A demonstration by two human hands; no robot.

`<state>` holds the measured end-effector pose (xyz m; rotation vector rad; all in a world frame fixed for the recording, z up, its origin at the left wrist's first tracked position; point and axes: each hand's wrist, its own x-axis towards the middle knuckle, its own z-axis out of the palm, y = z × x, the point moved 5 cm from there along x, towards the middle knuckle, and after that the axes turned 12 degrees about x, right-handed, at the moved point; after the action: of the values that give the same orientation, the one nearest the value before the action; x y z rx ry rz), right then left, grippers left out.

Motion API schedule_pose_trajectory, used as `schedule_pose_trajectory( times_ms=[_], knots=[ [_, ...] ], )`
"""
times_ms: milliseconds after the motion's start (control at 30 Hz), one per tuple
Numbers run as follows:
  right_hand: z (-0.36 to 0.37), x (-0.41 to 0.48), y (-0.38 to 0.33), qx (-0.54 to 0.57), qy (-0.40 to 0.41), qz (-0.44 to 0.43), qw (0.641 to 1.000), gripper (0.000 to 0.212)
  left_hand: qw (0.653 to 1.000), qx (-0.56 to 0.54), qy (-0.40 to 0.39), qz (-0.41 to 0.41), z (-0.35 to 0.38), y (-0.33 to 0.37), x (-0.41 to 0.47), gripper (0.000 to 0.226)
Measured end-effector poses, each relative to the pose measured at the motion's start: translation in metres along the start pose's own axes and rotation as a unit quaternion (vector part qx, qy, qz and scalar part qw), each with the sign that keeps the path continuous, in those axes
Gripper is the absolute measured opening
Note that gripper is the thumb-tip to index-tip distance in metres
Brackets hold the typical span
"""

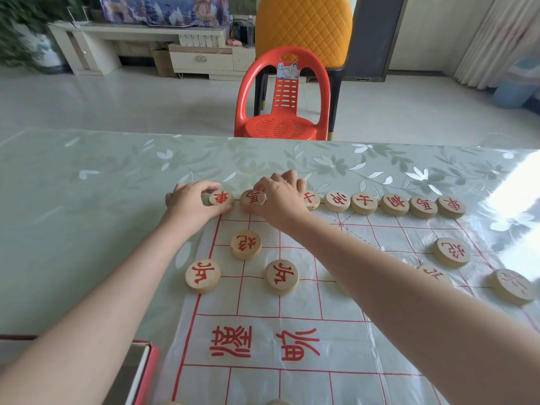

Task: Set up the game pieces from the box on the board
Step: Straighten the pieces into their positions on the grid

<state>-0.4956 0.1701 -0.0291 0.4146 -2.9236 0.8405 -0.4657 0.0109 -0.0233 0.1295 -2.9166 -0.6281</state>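
Far side of the board nearly set; both hands at the back row's left end.

Left to right: the box (140, 372) sits at the table's near-left edge, its contents out of view. The left hand (190, 204) pinches the corner piece (221, 197) at the board's (263, 340) far-left corner; the right hand (282, 197) pinches the second piece (252, 197), covering the next spot. Six more red pieces (393, 204) line the far edge, with two rows nearer. The near half appears largely unfilled, judged from what shows.
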Motion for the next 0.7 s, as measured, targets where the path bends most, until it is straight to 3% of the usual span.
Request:
schedule_pose_trajectory(
  times_ms=[67, 167, 233, 333, 500, 700],
  knots=[
    [0.000, -0.001, 0.000, 0.002, -0.008, 0.002, 1.000, 0.062, 1.000, -0.007, -0.001, -0.004, -0.001, 0.002, -0.002, 0.047],
    [-0.012, -0.005, 0.003, 0.011, -0.023, 0.004, 1.000, 0.069, 1.000, -0.012, -0.007, 0.003, -0.001, 0.004, 0.000, 0.062],
    [-0.034, -0.008, 0.014, 0.067, -0.006, 0.021, 0.998, 0.063, 1.000, -0.020, -0.003, 0.009, -0.001, 0.006, 0.001, 0.072],
    [-0.068, -0.016, 0.048, 0.142, 0.003, 0.052, 0.989, 0.056, 0.999, 0.029, 0.016, 0.041, -0.002, 0.019, 0.001, 0.067],
    [-0.090, -0.038, 0.092, 0.130, -0.024, 0.086, 0.988, 0.054, 0.994, 0.054, 0.010, 0.090, 0.003, 0.052, -0.001, 0.057],
    [-0.074, -0.039, 0.082, 0.100, -0.060, 0.077, 0.990, 0.059, 0.984, 0.121, -0.021, 0.132, 0.027, 0.088, -0.003, 0.059]
  ],
)
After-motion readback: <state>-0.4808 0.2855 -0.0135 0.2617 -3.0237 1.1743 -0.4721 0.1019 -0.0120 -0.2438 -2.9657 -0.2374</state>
